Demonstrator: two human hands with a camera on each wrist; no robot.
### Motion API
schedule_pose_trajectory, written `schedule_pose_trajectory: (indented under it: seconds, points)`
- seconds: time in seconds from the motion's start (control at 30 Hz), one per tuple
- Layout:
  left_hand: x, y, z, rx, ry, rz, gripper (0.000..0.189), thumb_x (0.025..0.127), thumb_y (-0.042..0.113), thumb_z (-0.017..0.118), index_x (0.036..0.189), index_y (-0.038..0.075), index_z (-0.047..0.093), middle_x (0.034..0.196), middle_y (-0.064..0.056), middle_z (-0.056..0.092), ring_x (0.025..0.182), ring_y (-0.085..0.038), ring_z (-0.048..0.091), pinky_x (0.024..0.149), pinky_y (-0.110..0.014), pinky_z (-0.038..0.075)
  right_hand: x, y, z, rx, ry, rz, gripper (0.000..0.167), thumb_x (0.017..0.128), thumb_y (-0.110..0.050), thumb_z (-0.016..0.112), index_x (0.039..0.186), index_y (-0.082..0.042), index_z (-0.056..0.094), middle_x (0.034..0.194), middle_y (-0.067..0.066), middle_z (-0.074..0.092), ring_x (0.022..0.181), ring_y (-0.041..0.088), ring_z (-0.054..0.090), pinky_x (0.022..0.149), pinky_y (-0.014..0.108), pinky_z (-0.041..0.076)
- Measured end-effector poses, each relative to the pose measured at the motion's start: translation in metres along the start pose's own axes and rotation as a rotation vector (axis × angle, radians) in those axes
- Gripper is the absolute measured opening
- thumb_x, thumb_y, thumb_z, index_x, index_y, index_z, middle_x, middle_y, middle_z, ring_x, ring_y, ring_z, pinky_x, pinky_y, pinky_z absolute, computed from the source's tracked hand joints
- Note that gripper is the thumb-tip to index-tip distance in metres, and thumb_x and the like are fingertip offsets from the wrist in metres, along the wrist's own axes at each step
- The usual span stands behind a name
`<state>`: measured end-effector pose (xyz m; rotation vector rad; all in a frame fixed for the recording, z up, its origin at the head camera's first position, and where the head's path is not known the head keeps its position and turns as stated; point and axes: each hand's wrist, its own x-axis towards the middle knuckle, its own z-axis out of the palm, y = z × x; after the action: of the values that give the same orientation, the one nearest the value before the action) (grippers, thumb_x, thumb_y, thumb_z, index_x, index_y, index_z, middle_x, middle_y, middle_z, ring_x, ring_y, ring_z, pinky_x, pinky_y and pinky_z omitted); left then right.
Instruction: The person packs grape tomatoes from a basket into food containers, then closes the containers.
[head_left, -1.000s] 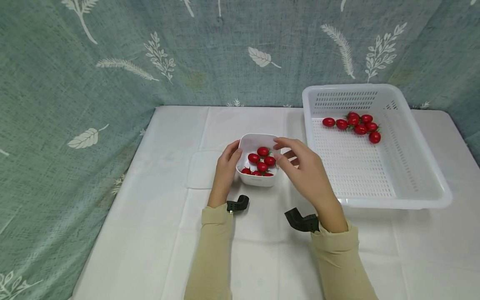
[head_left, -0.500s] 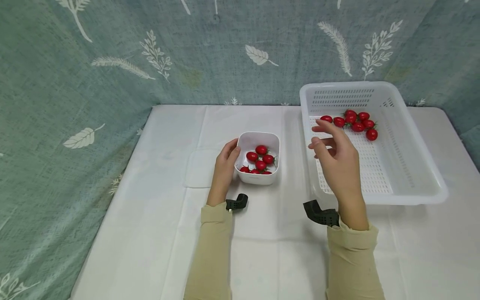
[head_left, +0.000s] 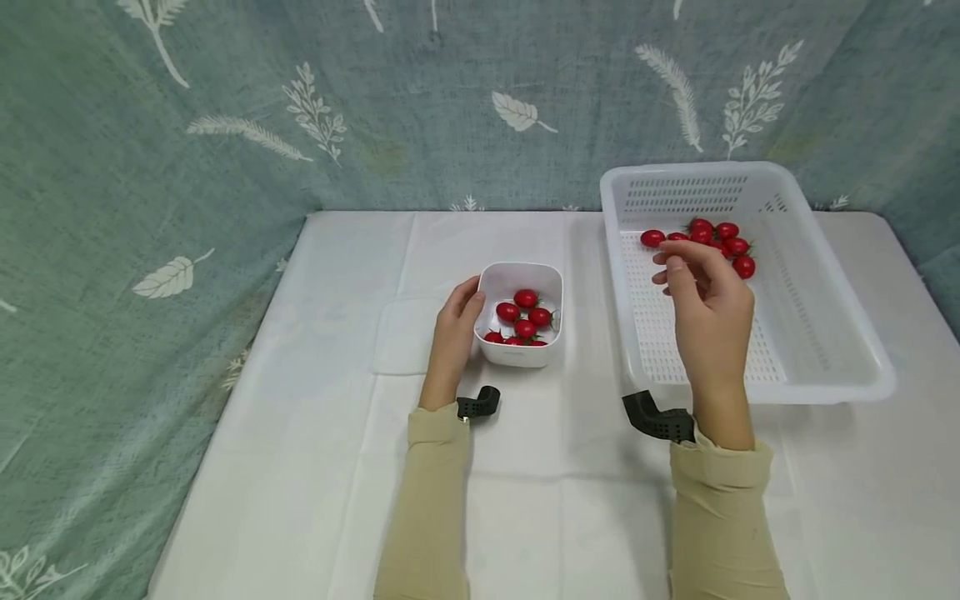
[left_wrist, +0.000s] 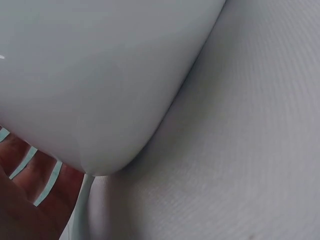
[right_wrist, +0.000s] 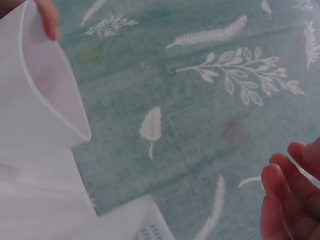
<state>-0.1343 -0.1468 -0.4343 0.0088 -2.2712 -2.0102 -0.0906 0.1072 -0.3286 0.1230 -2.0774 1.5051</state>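
My left hand [head_left: 452, 342] holds the left side of a small square white container [head_left: 517, 357] in the head view. Several red cherry tomatoes [head_left: 524, 329] lie inside it. In the left wrist view, fingers [left_wrist: 37, 177] lie against the container's glossy wall [left_wrist: 95, 85]. My right hand [head_left: 712, 321] hovers above a large white basket [head_left: 840, 350], fingers loosely bent and nothing between them. Beyond those fingers, more cherry tomatoes [head_left: 743, 267] sit at the basket's far side, partly hidden by the hand. The right wrist view catches the right fingertips [right_wrist: 275, 182] in mid-air.
A flat, clear square lid-like piece [head_left: 405, 337] lies left of the container. The white-covered table [head_left: 300, 467] ends at a green leaf-patterned curtain [head_left: 420, 125] behind and to the left.
My right hand has moved right, from beside the small container to above the basket. The left hand stays on the container, and its tomatoes look the same.
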Motion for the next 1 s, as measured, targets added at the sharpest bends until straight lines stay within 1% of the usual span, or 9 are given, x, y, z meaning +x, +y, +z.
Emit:
schedule_pose_trajectory:
  seconds: [0.1,0.27,0.43,0.57,0.67,0.77,0.83,0.93,1.0]
  points:
    - [0.000,0.000,0.001,0.002,-0.002,-0.004,0.040,0.093,0.027,0.047,0.128,0.009,0.047,0.128,-0.004,0.049,0.116,-0.011,0.044,0.098,-0.027,0.033,0.005,0.012,-0.003,-0.078,-0.012,0.009,0.024,0.091,-0.015,0.049,0.107,-0.004,0.062,0.098,0.006,0.061,0.078,0.011,0.056,0.072,0.020,0.043]
    - [0.000,0.000,0.000,-0.001,0.001,0.014,0.039,0.093,0.026,0.047,0.128,0.008,0.047,0.128,-0.006,0.049,0.117,-0.012,0.044,0.097,-0.027,0.033,0.017,0.031,-0.009,-0.174,-0.040,0.005,0.023,0.090,-0.020,0.050,0.107,-0.012,0.063,0.099,-0.001,0.060,0.079,0.004,0.055,0.074,0.019,0.042]
    - [-0.001,-0.001,-0.001,-0.003,0.008,0.008,0.039,0.093,0.026,0.047,0.128,0.009,0.047,0.128,-0.004,0.049,0.117,-0.010,0.044,0.097,-0.025,0.033,0.027,0.033,-0.013,-0.227,-0.089,0.011,0.025,0.090,-0.023,0.049,0.110,-0.014,0.062,0.099,-0.001,0.061,0.081,0.004,0.054,0.073,0.018,0.041]
    - [0.000,-0.002,0.000,-0.017,0.008,0.009,0.039,0.093,0.026,0.047,0.128,0.009,0.048,0.128,-0.004,0.049,0.116,-0.010,0.044,0.098,-0.027,0.033,0.037,0.033,-0.018,-0.322,-0.139,0.006,0.028,0.090,-0.026,0.048,0.113,-0.015,0.061,0.104,0.000,0.060,0.085,0.008,0.054,0.073,0.015,0.039]
    - [0.003,-0.008,0.001,-0.032,0.011,0.009,0.039,0.092,0.029,0.048,0.127,0.012,0.049,0.127,-0.001,0.050,0.116,-0.009,0.044,0.098,-0.028,0.033,0.042,0.035,-0.022,-0.376,-0.177,-0.015,0.030,0.090,-0.027,0.048,0.113,-0.013,0.060,0.106,0.000,0.060,0.085,0.012,0.054,0.072,0.014,0.039]
    - [0.007,-0.019,0.001,-0.024,0.002,-0.006,0.039,0.090,0.038,0.049,0.126,0.021,0.051,0.125,0.006,0.050,0.115,-0.005,0.043,0.097,-0.026,0.033,0.045,0.039,-0.025,-0.398,-0.200,-0.038,0.029,0.090,-0.025,0.049,0.112,-0.011,0.061,0.104,0.002,0.060,0.084,0.013,0.054,0.070,0.013,0.039]
    - [0.009,-0.027,0.001,0.000,0.005,-0.015,0.040,0.089,0.044,0.049,0.125,0.026,0.051,0.124,0.012,0.050,0.115,-0.002,0.043,0.097,-0.024,0.033,0.047,0.042,-0.025,-0.406,-0.225,-0.040,0.029,0.090,-0.024,0.049,0.112,-0.010,0.061,0.104,0.003,0.059,0.084,0.015,0.055,0.070,0.013,0.039]
    - [0.010,-0.033,0.000,0.016,0.020,-0.001,0.041,0.087,0.049,0.048,0.124,0.030,0.051,0.123,0.014,0.050,0.114,-0.002,0.043,0.097,-0.025,0.033,0.053,0.047,-0.026,-0.418,-0.268,-0.023,0.031,0.090,-0.026,0.048,0.114,-0.011,0.060,0.107,0.004,0.058,0.087,0.017,0.055,0.072,0.017,0.039]
    - [0.012,-0.035,0.000,0.012,0.033,0.018,0.042,0.087,0.050,0.048,0.124,0.030,0.051,0.123,0.013,0.050,0.114,-0.003,0.043,0.097,-0.026,0.034,0.059,0.050,-0.027,-0.424,-0.295,0.008,0.032,0.090,-0.029,0.047,0.115,-0.013,0.060,0.109,0.004,0.058,0.089,0.016,0.054,0.071,0.020,0.039]
